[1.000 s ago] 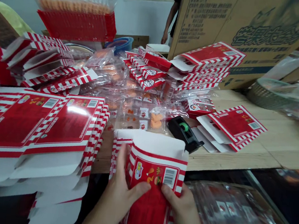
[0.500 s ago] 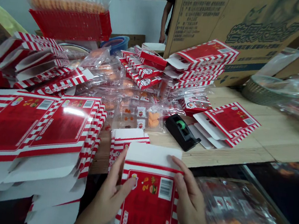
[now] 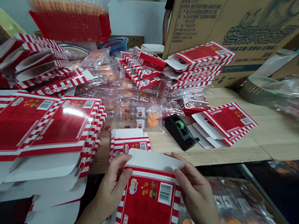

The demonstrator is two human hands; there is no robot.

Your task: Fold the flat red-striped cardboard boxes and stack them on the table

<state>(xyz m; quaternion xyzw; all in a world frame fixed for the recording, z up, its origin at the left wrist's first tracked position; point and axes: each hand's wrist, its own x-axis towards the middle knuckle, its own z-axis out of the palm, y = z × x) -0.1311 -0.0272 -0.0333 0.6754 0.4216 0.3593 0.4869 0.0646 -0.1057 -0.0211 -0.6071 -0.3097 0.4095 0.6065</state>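
Nearby, tape dispenser (image 3: 180,131), carton stacks (image 3: 41,127), left hand (image 3: 112,183), right hand (image 3: 197,187) on carton (image 3: 149,203)

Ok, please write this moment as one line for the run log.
left hand holds red-striped carton | right hand pinches its white flap | nearby tape dispenser

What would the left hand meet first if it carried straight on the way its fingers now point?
Probably the flattened red-and-white striped carton lying just beyond the left hand, on the wooden table. Depth is unclear, so the hand might pass slightly above it.
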